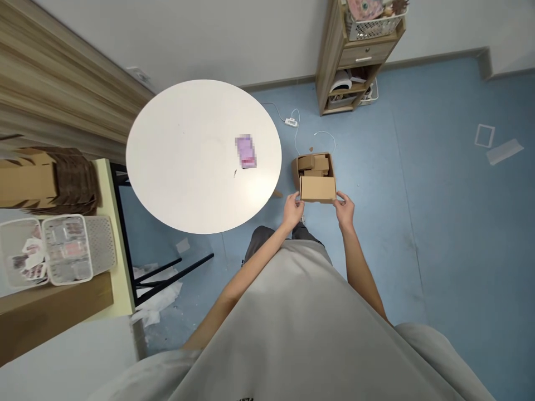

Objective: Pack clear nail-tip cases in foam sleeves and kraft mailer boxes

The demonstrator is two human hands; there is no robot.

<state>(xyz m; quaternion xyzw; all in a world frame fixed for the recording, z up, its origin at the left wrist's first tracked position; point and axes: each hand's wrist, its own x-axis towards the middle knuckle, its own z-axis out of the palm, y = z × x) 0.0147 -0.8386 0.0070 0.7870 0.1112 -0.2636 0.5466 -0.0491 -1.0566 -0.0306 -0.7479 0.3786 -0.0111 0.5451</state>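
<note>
With my left hand [293, 210] and right hand [345, 209] each pinching a near corner of the small closed brown cardboard box [318, 188] between them, I judge that even pressure and a level hold serve best, since the open brown cardboard carton [297, 167] lies just beyond the grip.

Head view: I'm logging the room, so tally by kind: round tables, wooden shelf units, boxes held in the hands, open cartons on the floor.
round white table: 1
wooden shelf unit: 1
small box, held by left hand and right hand: 1
open carton on the floor: 1
total: 4
</note>
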